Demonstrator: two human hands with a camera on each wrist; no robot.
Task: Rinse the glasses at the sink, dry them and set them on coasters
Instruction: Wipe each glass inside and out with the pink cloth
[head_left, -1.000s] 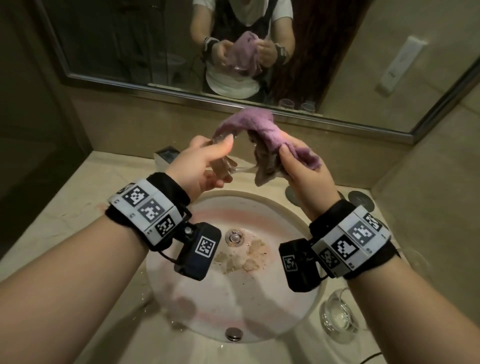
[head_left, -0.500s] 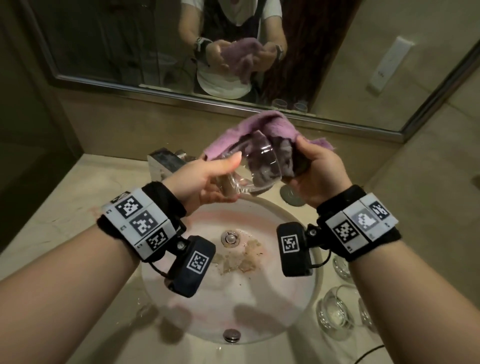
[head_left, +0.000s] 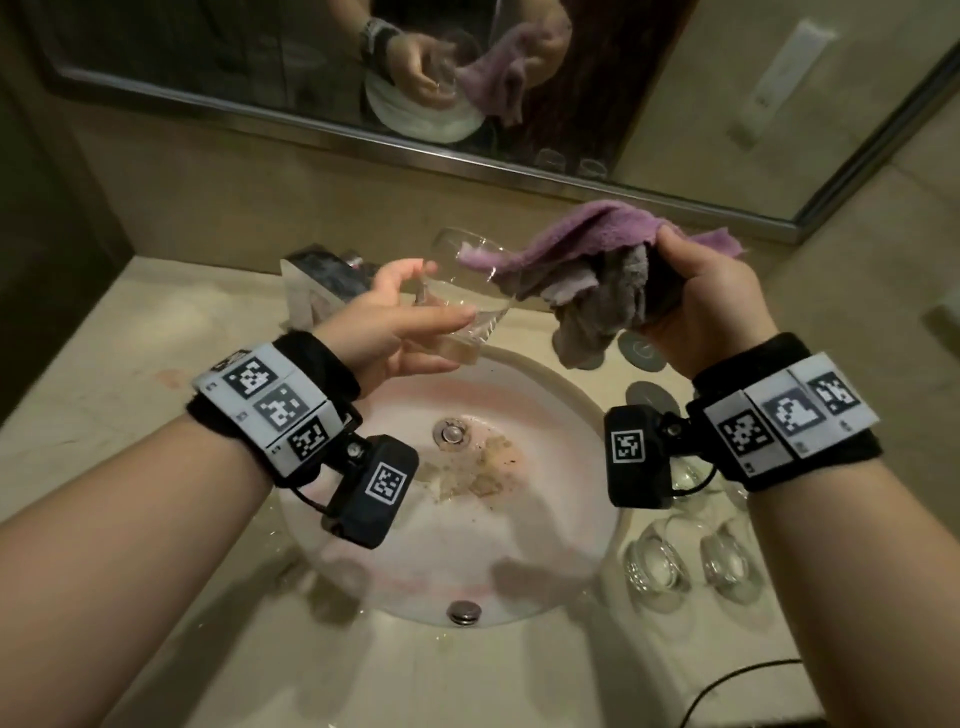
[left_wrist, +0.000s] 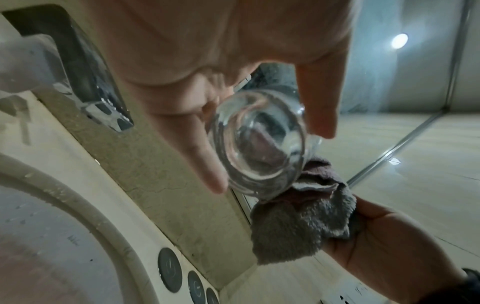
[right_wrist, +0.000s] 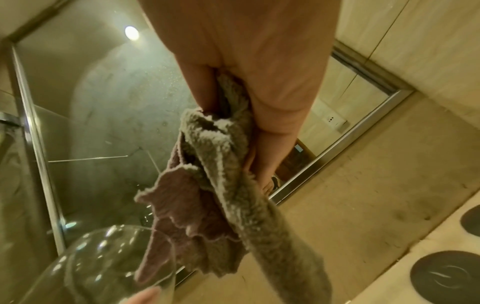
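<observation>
My left hand (head_left: 434, 293) grips a clear glass (head_left: 470, 291) by its lower part and holds it tilted over the far rim of the sink, mouth up and away. The left wrist view looks at the thick base of the glass (left_wrist: 259, 139). To its right my right hand (head_left: 675, 280) clutches a bunched purple and grey cloth (head_left: 597, 270). One purple corner of the cloth (right_wrist: 166, 216) reaches the glass rim (right_wrist: 103, 267). Dark round coasters (head_left: 641, 349) (right_wrist: 450, 275) lie on the counter behind the basin, under the cloth.
The round white basin (head_left: 545, 519) has brownish residue near its drain (head_left: 452, 431). A chrome tap (head_left: 322, 275) stands at the back left. Several more clear glasses (head_left: 657, 569) stand on the counter at the right. A cable (head_left: 727, 680) lies at the front right.
My right hand has drawn the cloth out of the glass and off to the right. The left hand keeps hold of the glass, now bare and tilted.
</observation>
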